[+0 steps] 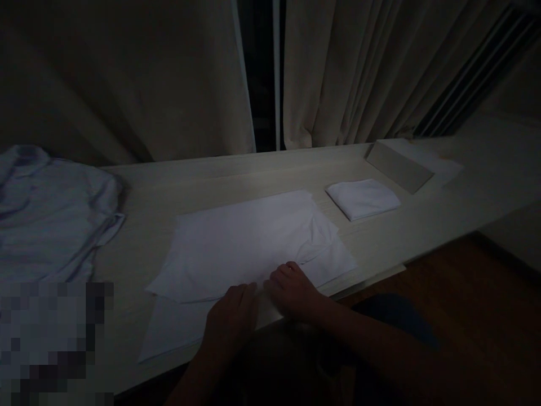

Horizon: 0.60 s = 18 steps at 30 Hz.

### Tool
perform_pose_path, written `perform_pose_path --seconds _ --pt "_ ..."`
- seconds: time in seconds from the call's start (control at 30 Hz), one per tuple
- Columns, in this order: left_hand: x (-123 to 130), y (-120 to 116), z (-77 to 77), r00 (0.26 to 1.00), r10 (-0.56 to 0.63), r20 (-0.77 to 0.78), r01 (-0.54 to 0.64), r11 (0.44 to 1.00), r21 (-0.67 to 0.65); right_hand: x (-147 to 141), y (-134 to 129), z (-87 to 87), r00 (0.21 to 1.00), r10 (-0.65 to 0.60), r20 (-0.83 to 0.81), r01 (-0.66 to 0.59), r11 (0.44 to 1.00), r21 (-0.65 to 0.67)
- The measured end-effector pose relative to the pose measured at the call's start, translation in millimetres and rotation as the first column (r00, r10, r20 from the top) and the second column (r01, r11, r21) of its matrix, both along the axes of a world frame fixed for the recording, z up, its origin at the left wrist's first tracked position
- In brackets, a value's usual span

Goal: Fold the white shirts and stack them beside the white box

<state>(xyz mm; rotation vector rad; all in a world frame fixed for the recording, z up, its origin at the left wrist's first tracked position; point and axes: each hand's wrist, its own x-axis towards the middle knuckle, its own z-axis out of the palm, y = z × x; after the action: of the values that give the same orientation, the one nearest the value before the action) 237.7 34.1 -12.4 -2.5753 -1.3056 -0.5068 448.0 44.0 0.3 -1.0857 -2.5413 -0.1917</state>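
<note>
A white cloth garment (pixel 249 237) lies partly folded on the pale counter, its upper layer wrinkled at the right. My left hand (pixel 234 316) rests on the cloth's near edge, fingers bent and pressed together. Just to its right, my right hand (pixel 291 287) is on the same edge with its fingers curled on the fabric. The two hands are close together but apart. Dim light hides the exact grip of the fingertips. Behind and to the right lies a small folded white cloth (pixel 364 198).
A light collared shirt (pixel 51 214) lies spread at the left of the counter (pixel 143 197). At the right back are a flat grey board (pixel 399 165) and white sheets (pixel 443 169). Curtains (pixel 169 79) hang behind the counter.
</note>
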Motion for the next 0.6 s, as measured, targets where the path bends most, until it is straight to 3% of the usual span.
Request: perform_pose_path --seconds 0.17,0.47,0.6 --pt "-5 -3 -7.0 0.999 -0.043 0.013 0.042 0.996 0.082 -1 4 -2.0 1.0 -0.005 0.026 0.004 0.999 0.041" --pt "-5 -2 -7.7 0.999 -0.019 -0.043 0.021 0.999 0.041 5 0 3.3 0.995 -0.003 0.1 0.001 1.0 0.023" --pt "-5 0 -6.1 1.0 -0.013 -0.015 0.013 0.999 0.03 10 1 5.5 0.993 -0.092 0.07 0.094 0.995 -0.024"
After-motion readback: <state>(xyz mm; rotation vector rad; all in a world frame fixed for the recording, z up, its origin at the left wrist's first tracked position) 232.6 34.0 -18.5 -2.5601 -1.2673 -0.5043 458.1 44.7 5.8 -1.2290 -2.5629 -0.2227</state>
